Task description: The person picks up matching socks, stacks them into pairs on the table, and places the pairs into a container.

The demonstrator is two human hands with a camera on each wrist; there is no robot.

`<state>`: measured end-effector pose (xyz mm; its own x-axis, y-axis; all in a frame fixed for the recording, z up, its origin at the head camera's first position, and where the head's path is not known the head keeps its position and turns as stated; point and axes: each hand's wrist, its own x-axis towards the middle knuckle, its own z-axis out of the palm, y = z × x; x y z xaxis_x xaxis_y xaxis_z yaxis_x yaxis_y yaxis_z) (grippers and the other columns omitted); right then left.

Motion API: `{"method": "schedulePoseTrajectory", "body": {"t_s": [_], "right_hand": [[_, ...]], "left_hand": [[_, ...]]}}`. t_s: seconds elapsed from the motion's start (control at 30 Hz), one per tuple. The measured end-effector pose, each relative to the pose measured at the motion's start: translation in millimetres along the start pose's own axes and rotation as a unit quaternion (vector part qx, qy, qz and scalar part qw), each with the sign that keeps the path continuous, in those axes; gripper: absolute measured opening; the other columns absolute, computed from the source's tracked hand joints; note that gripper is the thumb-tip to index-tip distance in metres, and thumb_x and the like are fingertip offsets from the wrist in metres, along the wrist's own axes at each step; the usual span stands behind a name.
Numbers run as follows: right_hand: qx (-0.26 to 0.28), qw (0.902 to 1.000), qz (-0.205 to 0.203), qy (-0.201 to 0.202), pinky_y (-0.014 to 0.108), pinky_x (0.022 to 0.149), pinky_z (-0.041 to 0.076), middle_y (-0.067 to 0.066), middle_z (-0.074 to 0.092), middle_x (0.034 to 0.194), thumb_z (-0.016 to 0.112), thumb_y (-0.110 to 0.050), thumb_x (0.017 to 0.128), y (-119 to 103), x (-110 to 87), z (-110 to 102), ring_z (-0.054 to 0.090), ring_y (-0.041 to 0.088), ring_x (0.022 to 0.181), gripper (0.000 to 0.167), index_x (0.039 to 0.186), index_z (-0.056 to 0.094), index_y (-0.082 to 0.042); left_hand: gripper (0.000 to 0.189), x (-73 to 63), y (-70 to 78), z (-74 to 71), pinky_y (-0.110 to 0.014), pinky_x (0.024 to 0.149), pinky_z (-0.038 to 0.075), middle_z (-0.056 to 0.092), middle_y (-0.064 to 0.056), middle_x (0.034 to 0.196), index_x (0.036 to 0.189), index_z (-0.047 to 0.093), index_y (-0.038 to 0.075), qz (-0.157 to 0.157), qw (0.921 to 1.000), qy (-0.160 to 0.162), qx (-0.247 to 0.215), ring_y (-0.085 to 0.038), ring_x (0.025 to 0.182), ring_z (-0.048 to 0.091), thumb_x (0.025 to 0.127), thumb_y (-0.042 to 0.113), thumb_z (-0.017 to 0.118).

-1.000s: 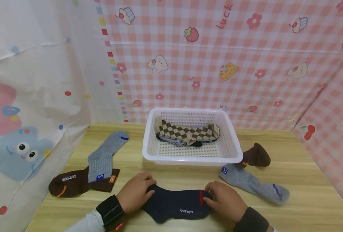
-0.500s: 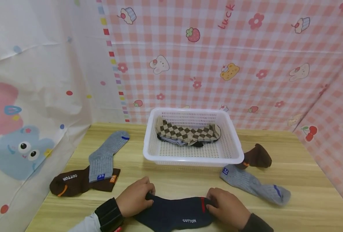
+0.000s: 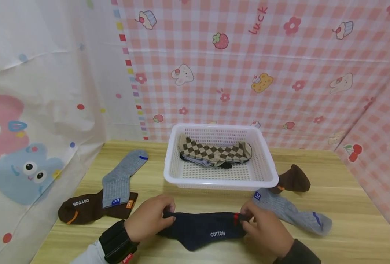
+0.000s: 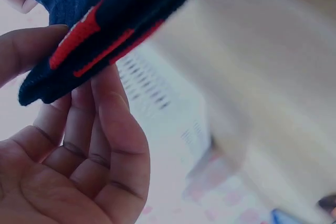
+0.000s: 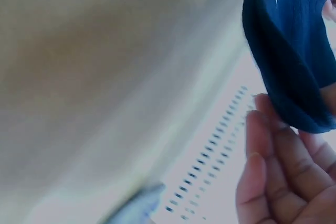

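Dark navy socks [image 3: 198,227], with white "COTTON" lettering and a red stripe near the toe, stretch between both hands in front of the basket. My left hand [image 3: 150,219] pinches the cuff end; in the left wrist view the cuff [image 4: 121,30] shows layered edges with red patches, thumb on one side and fingers on the other. My right hand [image 3: 269,231] pinches the toe end beside the red stripe. In the right wrist view the navy toe end [image 5: 283,61] lies between thumb and fingers. The heel hangs down between the hands. Fingertips behind the fabric are partly hidden.
A white perforated basket [image 3: 221,183] stands behind the hands, holding an argyle sock [image 3: 214,152] atop other socks. At left, a grey sock [image 3: 117,189] lies across a brown sock [image 3: 86,212]. Another brown sock [image 3: 295,179] and grey sock [image 3: 292,211] lie at right.
Both hands first drew the navy socks towards the person, then moved them back up the view. The hands now pinch the ends, and the heel hangs between them. The other socks stay put.
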<state>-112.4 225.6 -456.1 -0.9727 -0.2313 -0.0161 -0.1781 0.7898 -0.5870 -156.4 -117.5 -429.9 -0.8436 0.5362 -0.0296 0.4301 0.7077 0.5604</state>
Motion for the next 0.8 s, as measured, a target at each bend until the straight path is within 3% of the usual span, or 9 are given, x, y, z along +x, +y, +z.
{"method": "schedulePoseTrajectory", "body": {"t_s": [0.1,0.23,0.37,0.5,0.6,0.73,0.8], "right_hand": [[0.015,0.9983,-0.035,0.044,0.026,0.076,0.052,-0.010,0.068,0.093,0.072,-0.007,0.088,-5,3.4,-14,0.060,-0.001,0.087,0.022,0.100,0.059,-0.020],[0.035,0.9874,-0.096,0.121,0.027,0.072,0.053,-0.007,0.066,0.088,0.070,0.001,0.088,-14,11.7,-32,0.058,-0.002,0.081,0.024,0.103,0.058,-0.014],[0.033,0.9760,-0.116,0.181,0.026,0.070,0.054,-0.002,0.068,0.087,0.068,0.000,0.091,-21,27.0,-55,0.059,-0.001,0.079,0.022,0.109,0.060,-0.010],[0.044,0.9725,-0.104,0.203,0.021,0.073,0.050,0.003,0.068,0.089,0.063,-0.005,0.096,-29,49.9,-85,0.059,0.003,0.079,0.019,0.114,0.060,-0.008],[0.055,0.9708,-0.087,0.217,0.018,0.072,0.044,0.008,0.065,0.090,0.061,-0.010,0.099,-33,72.7,-105,0.056,0.006,0.078,0.017,0.115,0.060,-0.006],[0.077,0.9725,-0.048,0.215,0.025,0.079,0.046,0.014,0.065,0.101,0.057,-0.017,0.102,-33,107.1,-124,0.061,0.013,0.085,0.022,0.119,0.060,-0.003],[0.094,0.9738,-0.022,0.206,0.032,0.082,0.047,0.017,0.065,0.108,0.054,-0.019,0.103,-30,125.8,-128,0.063,0.021,0.092,0.024,0.120,0.058,-0.002]], "left_hand": [[0.025,2.3,9.4,-15.3,-0.024,0.064,0.039,0.050,0.007,0.080,0.080,0.054,0.019,0.011,0.9997,0.022,0.000,-0.010,0.073,0.047,0.086,0.014,0.078],[0.022,9.4,25.4,-41.4,-0.025,0.067,0.041,0.054,0.004,0.083,0.085,0.054,0.017,0.017,0.9989,0.043,-0.002,-0.013,0.076,0.051,0.089,0.013,0.075],[0.018,24.4,37.9,-69.8,-0.027,0.066,0.042,0.055,0.001,0.083,0.093,0.054,0.016,0.024,0.9972,0.070,-0.012,-0.013,0.074,0.051,0.092,0.015,0.072],[0.015,51.0,45.9,-96.2,-0.029,0.064,0.041,0.054,-0.001,0.082,0.101,0.056,0.014,0.027,0.9930,0.105,-0.047,-0.015,0.069,0.048,0.096,0.018,0.069],[0.017,76.2,50.7,-112.2,-0.030,0.067,0.045,0.058,-0.004,0.088,0.108,0.058,0.013,0.023,0.9874,0.136,-0.079,-0.018,0.070,0.054,0.097,0.020,0.068],[0.023,113.2,53.0,-126.5,-0.037,0.082,0.049,0.062,-0.009,0.106,0.118,0.058,0.012,0.003,0.9802,0.165,-0.109,-0.025,0.091,0.062,0.098,0.022,0.066],[0.025,132.6,50.9,-129.7,-0.041,0.090,0.048,0.060,-0.011,0.116,0.121,0.058,0.011,-0.018,0.9785,0.172,-0.113,-0.028,0.103,0.059,0.099,0.022,0.064]]}}
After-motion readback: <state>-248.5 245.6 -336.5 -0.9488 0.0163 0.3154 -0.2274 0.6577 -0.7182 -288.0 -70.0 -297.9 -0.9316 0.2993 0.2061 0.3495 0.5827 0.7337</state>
